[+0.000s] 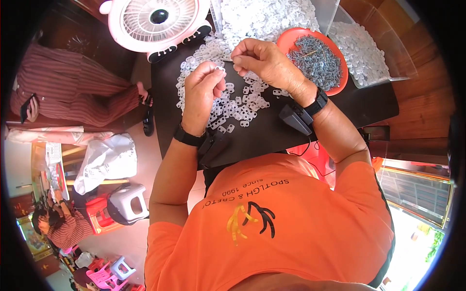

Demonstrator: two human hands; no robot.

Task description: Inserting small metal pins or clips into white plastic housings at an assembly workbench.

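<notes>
Pinkish floor (149,162), dark table (364,107), white pieces (238,113)

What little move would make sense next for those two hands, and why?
Probably bring the right hand slightly toward the left hand: the left pinches a small white piece, and the right, pinched close by, seems to hold a thin dark item, too small to identify.
</notes>
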